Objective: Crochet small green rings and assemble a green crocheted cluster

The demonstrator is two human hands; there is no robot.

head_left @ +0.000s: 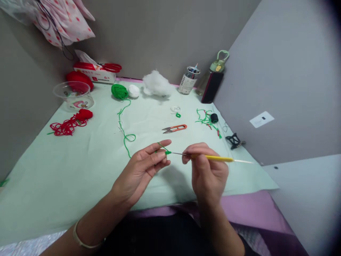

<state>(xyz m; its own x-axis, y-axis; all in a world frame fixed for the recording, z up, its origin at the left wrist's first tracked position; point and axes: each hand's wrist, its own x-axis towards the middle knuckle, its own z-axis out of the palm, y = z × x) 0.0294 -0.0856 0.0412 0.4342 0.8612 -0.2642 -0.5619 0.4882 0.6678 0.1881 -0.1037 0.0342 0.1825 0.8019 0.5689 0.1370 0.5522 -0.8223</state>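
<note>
Centre of the frame, both hands are up over the pale green cloth-covered counter [66, 170]. The right hand [207, 174] has its fingers closed around the slim yellow-handled metal crochet hook [213, 158], whose long axis runs nearly level across the picture: bare tail out to the right, working tip pointing left. That tip meets the small bright green yarn loop [167, 152], pinched by the thumb and forefinger of the left hand [141, 170], its other fingers loosely curled. So the loop lies directly left of the hook's point, touching it, and the left hand is the nearer one. From the pinch, the thin green yarn strand [125, 135] trails toward the upper left to the round green yarn ball [119, 91].
</note>
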